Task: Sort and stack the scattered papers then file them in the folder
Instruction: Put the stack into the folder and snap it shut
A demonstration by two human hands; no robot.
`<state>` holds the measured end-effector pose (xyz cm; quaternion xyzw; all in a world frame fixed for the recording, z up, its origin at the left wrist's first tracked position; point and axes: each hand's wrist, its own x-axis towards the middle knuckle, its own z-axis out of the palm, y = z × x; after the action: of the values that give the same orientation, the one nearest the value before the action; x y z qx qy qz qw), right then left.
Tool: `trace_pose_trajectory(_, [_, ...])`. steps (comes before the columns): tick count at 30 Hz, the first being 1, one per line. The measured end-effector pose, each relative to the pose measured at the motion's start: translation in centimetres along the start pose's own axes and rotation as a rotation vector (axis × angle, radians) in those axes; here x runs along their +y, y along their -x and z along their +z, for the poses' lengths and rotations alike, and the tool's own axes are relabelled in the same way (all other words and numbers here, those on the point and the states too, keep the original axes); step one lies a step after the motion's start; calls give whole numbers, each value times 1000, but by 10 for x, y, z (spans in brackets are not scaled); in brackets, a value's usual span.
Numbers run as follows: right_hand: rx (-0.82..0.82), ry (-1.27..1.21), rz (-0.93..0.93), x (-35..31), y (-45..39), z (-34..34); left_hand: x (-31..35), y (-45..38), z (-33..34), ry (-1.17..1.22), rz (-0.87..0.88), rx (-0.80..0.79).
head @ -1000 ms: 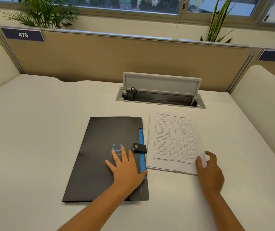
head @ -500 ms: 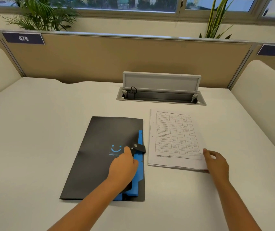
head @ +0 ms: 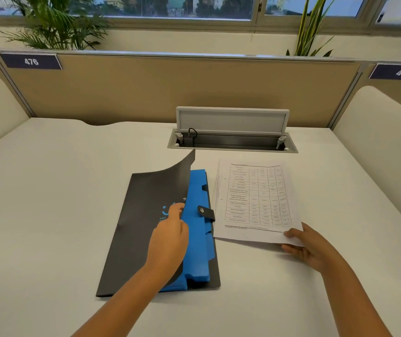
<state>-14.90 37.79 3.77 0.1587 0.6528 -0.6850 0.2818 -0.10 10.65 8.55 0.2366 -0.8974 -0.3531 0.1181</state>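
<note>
A black folder (head: 136, 229) lies on the white desk in front of me. Its front cover is curled up and back at the right edge, showing blue tabbed dividers (head: 198, 229) and a loose black snap strap (head: 206, 213). My left hand (head: 170, 237) grips the cover's right edge and holds it lifted. Just right of the folder sits a stack of white papers (head: 255, 198) with a printed table on top. My right hand (head: 308, 246) pinches the stack's near right corner, thumb on top and fingers beneath.
An open cable tray with a raised grey lid (head: 232, 120) is set into the desk (head: 61, 190) behind the folder and papers. A tan partition (head: 146, 86) with labels 476 and 477 closes the back. Curved white side panels stand left and right.
My left hand undid the snap strap and peeled the black cover up to the left, exposing the blue dividers. My right hand shifted from beside the stack to gripping its near right corner.
</note>
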Motion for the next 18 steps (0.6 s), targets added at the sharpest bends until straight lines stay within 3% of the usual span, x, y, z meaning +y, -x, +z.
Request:
trace_pose_trajectory(11, [44,-193,-103,-8,13,-16,3,-6,2,56,-27,-11])
trace_pose_trajectory(18, [-66,-79,-140,0,31,-19,8,-10,0,100,-25,-23])
